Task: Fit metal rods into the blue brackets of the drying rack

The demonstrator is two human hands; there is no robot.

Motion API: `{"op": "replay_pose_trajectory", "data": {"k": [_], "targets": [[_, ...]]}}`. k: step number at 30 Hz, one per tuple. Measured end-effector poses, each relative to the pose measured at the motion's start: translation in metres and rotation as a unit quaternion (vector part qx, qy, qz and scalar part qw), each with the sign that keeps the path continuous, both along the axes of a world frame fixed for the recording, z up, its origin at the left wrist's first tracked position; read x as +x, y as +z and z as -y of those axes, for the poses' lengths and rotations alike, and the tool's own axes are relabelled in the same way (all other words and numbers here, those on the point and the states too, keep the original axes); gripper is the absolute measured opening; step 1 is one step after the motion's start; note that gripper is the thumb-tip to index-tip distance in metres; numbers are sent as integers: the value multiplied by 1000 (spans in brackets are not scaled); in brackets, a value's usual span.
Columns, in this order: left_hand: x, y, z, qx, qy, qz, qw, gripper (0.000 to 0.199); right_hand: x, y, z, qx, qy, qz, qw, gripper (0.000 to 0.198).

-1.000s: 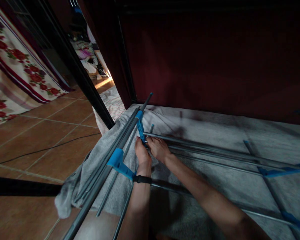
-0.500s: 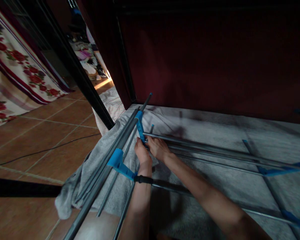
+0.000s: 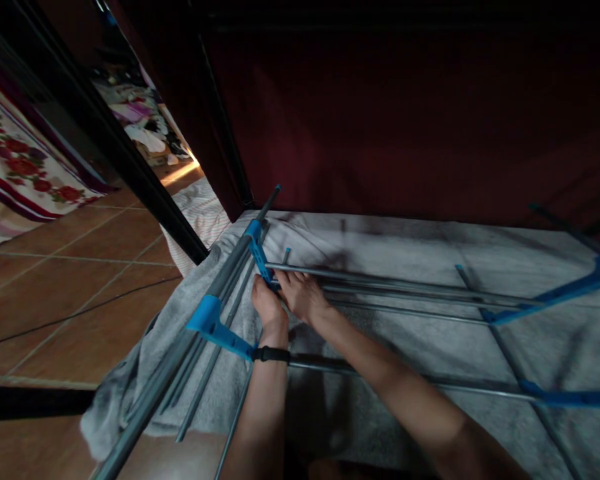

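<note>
Where forearms [image 3: 400, 380] converge, hands [image 3: 303, 297] (adjacent), at bracket [image 3: 257, 248]

Your light is dim: the dark red panel [image 3: 405, 120] falls nearly black, soft shadows streak the grey blanket [image 3: 380, 240], and one warm, bright strip [image 3: 180, 175] crosses the tiled floor [image 3: 87, 283], upper left.

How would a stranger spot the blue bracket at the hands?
Below the dark red panel, at left, a thick tube slants over the grey blanket. The farther blue bracket on it ends beside the left hand and right hand, unlike the nearer bracket, by the wristband.
</note>
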State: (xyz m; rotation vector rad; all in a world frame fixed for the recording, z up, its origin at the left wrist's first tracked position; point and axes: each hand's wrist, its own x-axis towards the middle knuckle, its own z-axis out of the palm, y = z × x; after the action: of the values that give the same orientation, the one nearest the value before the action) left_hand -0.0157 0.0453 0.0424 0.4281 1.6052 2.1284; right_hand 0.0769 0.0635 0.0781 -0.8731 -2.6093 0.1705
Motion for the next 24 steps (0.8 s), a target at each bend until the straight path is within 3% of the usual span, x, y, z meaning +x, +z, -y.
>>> {"op": "replay_pose_trajectory", "data": {"k": [12,18,24], "targets": [[8,13,0,-40,55,-153,986,37,154,-39,30,88,-146,-57,984,56],[14,18,1,-34,60,-223,972,34,178,-31,39,68,-191,-123,972,45],[34,18,7,-2,126,-166,978,38,205,-22,34,26,-252,-215,943,37]]}}
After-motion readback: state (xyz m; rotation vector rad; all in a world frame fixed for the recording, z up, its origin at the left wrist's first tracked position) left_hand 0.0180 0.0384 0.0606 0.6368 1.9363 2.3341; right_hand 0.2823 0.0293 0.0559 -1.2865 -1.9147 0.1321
